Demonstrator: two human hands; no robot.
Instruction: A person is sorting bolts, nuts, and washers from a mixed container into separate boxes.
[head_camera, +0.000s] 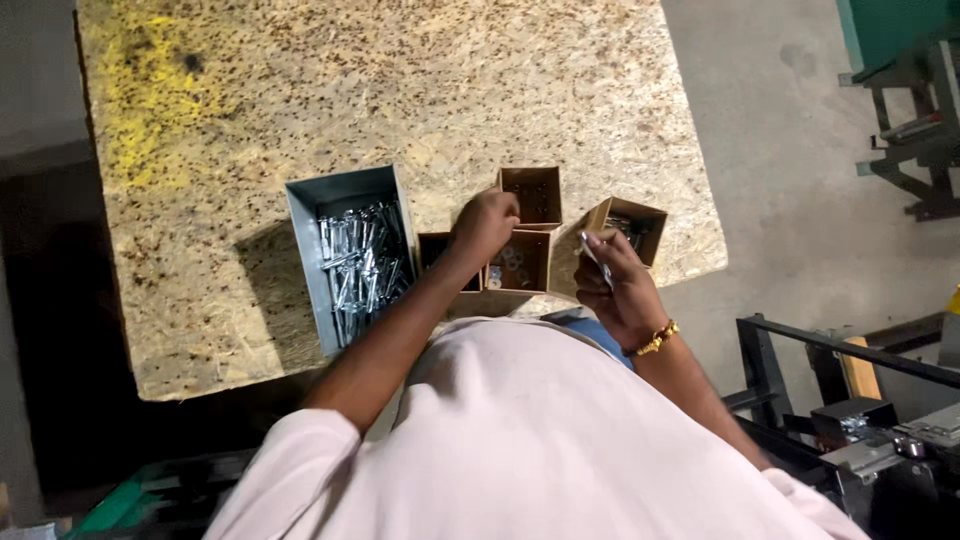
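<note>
My left hand (484, 224) reaches with bent fingers over the small brown boxes, between the far box (533, 193) and the near box (520, 262) that holds washers. I cannot tell if it grips anything. My right hand (618, 287), with a gold bracelet at the wrist, holds a shiny metal bolt (595, 256) upright next to another small brown box (630, 225). A grey metal tray (303, 230) full of several shiny bolts (362, 264) lies left of my left arm.
Everything stands on a chipboard tabletop (300, 90) with a yellow smear at its far left. A fourth small brown box (432, 250) sits partly under my left wrist. Bare concrete floor lies to the right, with dark metal frames (840, 380) and green machinery (900, 40) nearby.
</note>
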